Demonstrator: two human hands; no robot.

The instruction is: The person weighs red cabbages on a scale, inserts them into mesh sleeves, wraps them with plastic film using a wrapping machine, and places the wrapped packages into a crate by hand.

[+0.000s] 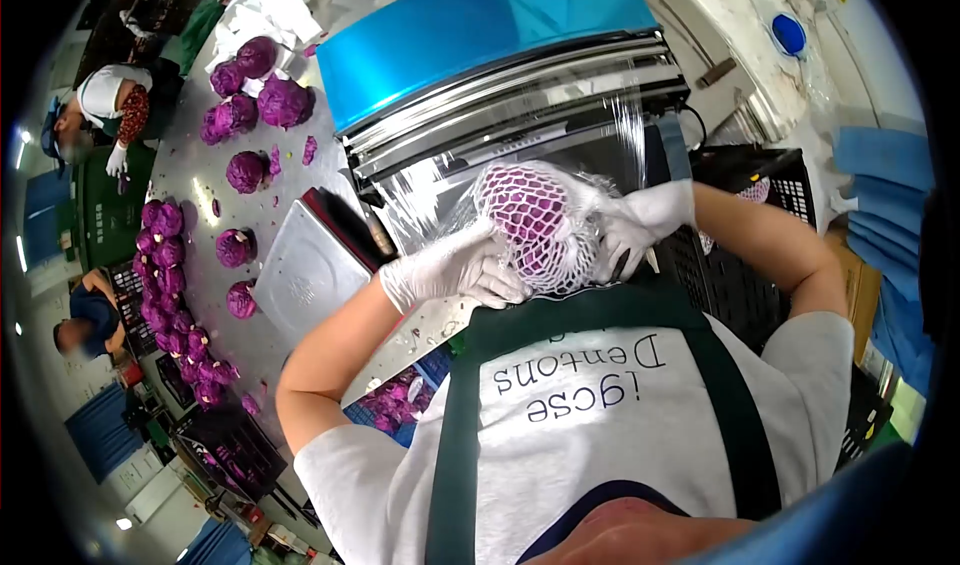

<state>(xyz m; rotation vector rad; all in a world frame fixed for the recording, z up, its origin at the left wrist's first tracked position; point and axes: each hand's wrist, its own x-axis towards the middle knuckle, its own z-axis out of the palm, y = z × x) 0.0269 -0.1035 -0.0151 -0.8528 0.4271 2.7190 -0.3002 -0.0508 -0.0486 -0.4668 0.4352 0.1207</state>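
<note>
With the left hand (455, 265) curled against the net (572, 255) and the right hand (645, 220) apparently grasping its gathered side, support the cabbage (525, 205) evenly inside it, between both sets of fingers, and hold the film (425, 190) beyond the fingertips smooth and unsnagged.

Site read as a produce-packing workroom. Red cabbages (170, 253) are lined up at 9 o'clock along a metal worktable (190, 170). A film-wrapping machine (500, 40) is set at 12, with clear film drawn across its front; a netted red cabbage (525, 210) is held close before it. Purple leaf trimmings (385, 405) are gathered in a blue crate (434, 367) at 7. Black plastic crates (792, 183) are kept between 2 and 3. White gloves (430, 273) and a dark green apron (590, 310) are worn. Co-workers (105, 100) are seen at 9 and 10.
</note>
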